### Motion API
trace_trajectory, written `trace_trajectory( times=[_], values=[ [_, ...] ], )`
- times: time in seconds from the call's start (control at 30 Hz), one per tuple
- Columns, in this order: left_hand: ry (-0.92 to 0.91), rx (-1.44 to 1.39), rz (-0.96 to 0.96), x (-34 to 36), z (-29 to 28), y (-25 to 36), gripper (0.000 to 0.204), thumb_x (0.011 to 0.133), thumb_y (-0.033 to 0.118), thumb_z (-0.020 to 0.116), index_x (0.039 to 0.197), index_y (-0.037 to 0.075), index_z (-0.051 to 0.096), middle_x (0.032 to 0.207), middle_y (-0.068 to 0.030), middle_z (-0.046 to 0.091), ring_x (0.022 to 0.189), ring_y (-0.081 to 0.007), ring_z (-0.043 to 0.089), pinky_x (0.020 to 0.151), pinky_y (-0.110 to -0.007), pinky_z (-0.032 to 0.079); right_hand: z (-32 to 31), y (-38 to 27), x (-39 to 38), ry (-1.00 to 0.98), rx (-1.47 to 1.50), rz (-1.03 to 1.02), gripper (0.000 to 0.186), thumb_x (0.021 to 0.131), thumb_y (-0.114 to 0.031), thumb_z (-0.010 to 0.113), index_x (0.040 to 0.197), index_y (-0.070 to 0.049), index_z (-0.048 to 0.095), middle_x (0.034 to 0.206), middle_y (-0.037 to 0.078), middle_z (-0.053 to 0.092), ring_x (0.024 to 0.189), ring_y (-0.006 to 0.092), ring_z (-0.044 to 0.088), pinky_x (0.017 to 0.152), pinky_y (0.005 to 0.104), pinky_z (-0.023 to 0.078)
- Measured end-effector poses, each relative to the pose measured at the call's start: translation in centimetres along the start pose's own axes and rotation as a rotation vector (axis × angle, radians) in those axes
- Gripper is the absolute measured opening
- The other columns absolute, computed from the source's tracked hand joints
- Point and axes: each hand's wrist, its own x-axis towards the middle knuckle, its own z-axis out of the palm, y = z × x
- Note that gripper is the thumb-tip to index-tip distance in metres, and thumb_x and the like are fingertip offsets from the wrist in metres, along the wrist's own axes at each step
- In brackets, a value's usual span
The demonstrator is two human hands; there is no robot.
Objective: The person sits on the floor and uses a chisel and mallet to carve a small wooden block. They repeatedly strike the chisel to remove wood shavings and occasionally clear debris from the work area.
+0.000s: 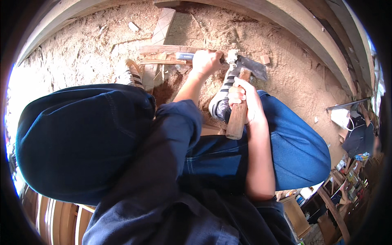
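My left hand is closed around a chisel, whose bluish metal part shows to the left of the fist. A pale, frayed end sticks out on the fist's right. Under the chisel lies a short wooden beam, with the tool along its upper face. My right hand grips the wooden handle of a hatchet. The hatchet's dark metal head is close beside the frayed end; whether they touch I cannot tell. The chisel's tip against the wood is hard to make out.
A marked timber piece runs crosswise beneath the beam. Wood chips and sawdust cover the ground. My shoes flank the work. Curved long timbers border the far side. Clutter and a white container lie at right.
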Motion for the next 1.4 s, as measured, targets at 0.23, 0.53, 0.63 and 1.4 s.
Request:
trace_trajectory(
  times=[0.23, 0.53, 0.63, 1.4],
  values=[
    [-0.075, 0.084, -0.056, -0.1, -0.6, 0.9, 0.04, 0.064, 0.053, 0.073, 0.082, 0.017, 0.068, 0.07, -0.0046, 0.067, 0.065, -0.0246, 0.067, 0.063, -0.037, 0.053, 3.2, 1.2, -1.8, 0.18, 0.231, -0.114, 0.024, 0.091, -0.017, 0.052, 0.07, -0.014, 0.043, 0.055, -0.008, 0.035, 0.043, 0.0032, 0.032, 0.041, 0.0199, 0.03],
    [0.057, 0.063, -0.001, -0.3, 0.0, 0.8, 0.024, 0.07, 0.039, 0.069, 0.078, 0.017, 0.068, 0.066, -0.0068, 0.066, 0.064, -0.0248, 0.066, 0.06, -0.038, 0.052, 3.1, -0.8, -1.5, 0.394, 0.261, -0.567, 0.026, 0.091, -0.02, 0.054, 0.069, -0.013, 0.041, 0.055, -0.006, 0.035, 0.046, 0.0062, 0.036, 0.045, 0.0239, 0.034],
    [0.032, 0.061, -0.009, -0.3, 0.0, 0.8, 0.02, 0.07, 0.034, 0.068, 0.078, 0.017, 0.068, 0.066, -0.0076, 0.066, 0.064, -0.025, 0.066, 0.061, -0.037, 0.052, 3.9, 0.6, -1.6, 0.529, 0.0, -0.444, 0.027, 0.09, -0.02, 0.053, 0.067, -0.015, 0.041, 0.053, -0.006, 0.031, 0.043, 0.0058, 0.033, 0.043, 0.0235, 0.033],
    [0.015, 0.043, -0.045, -0.2, 0.6, 0.6, 0.014, 0.072, 0.024, 0.06, 0.08, 0.016, 0.067, 0.069, -0.009, 0.067, 0.065, -0.0261, 0.067, 0.06, -0.039, 0.052, 1.0, -1.1, -0.4, 0.212, 0.136, -0.289, 0.03, 0.091, -0.016, 0.051, 0.064, -0.015, 0.037, 0.052, -0.007, 0.033, 0.043, 0.0044, 0.032, 0.044, 0.021, 0.032]
  ],
)
